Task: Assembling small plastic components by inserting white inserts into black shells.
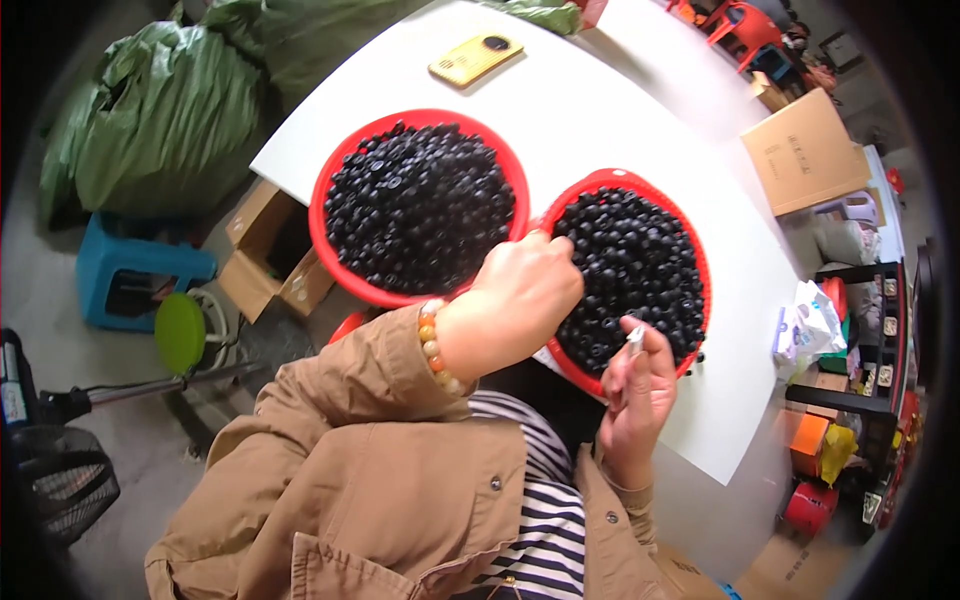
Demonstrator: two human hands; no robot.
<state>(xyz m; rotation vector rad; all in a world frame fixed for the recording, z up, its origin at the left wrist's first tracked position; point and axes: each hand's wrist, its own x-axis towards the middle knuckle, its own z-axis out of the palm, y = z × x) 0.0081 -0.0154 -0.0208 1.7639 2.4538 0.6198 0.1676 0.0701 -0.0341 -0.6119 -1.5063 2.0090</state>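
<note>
Two round red baskets stand side by side: the left basket and the right basket. Both are heaped with small black ring-shaped pieces, the left heap and the right heap. My left hand, with a beaded bracelet at its wrist, is closed above the near-left rim of the right basket; whatever its fingers hold is hidden. At that basket's near rim, my right hand pinches a small whitish, slim object between thumb and fingers. Its exact kind is too small to tell.
Both baskets rest on a white table, with a yellow phone farther back. Green sacks, a blue stool and an open cardboard box are to the left. Another carton and a cluttered shelf stand right.
</note>
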